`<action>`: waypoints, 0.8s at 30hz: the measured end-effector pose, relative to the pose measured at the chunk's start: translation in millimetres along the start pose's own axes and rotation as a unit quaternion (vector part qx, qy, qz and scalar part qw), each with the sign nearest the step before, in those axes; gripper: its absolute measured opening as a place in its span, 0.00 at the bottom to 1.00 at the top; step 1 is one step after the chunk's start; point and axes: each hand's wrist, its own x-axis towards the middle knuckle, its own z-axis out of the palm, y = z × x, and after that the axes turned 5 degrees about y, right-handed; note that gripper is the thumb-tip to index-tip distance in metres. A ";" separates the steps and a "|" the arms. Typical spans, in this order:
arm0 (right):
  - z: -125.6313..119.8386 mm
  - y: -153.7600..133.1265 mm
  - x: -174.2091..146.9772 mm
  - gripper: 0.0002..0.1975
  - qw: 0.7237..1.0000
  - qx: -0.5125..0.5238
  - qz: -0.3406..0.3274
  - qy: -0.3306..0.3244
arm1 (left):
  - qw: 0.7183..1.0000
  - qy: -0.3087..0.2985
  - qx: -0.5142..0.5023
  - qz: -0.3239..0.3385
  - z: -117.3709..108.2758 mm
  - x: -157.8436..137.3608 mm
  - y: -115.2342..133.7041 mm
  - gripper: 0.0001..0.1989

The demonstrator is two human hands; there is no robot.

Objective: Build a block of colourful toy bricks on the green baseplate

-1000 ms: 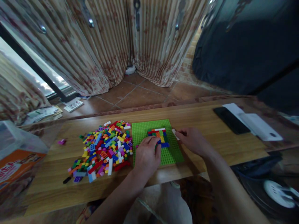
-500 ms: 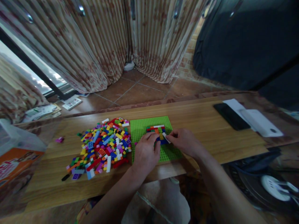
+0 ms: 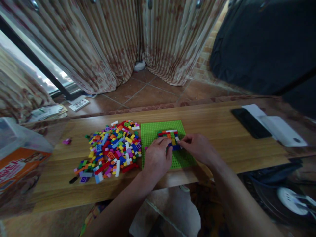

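Observation:
A green studded baseplate [image 3: 149,129] lies on the wooden table, with a low build of coloured toy bricks [image 3: 169,133] on it. My left hand [image 3: 157,157] rests over the build's left side, fingers bent and thumb closing round it; the hand hides part of the bricks. At the build's right edge, my right hand [image 3: 197,147] pinches a white brick [image 3: 177,140] between thumb and forefinger. That brick lies against the build; whether it is pressed onto the studs cannot be seen.
A heap of loose bricks [image 3: 112,148] spreads left of the baseplate. Farther left stand a pink brick [image 3: 66,141] and a clear tub with an orange label [image 3: 22,164]. A black phone [image 3: 251,123] and a white box [image 3: 283,131] lie at the right.
The white brick in my right hand has turned and lies closer along the build's right edge. My left hand stays on the build. The whole view has shifted slightly.

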 end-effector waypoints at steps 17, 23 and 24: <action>3.7 19.1 10.2 0.16 0.952 0.262 0.074 -0.139 | 1.000 -0.022 -0.005 -0.012 -2.4 1.6 2.1 0.10; 4.5 26.0 14.3 0.20 0.942 0.294 0.063 -0.147 | 0.999 -0.037 0.000 -0.009 -3.4 1.4 2.4 0.10; 5.4 27.2 14.6 0.20 0.942 0.296 0.058 -0.145 | 0.999 -0.037 0.001 -0.007 -3.4 1.1 2.6 0.10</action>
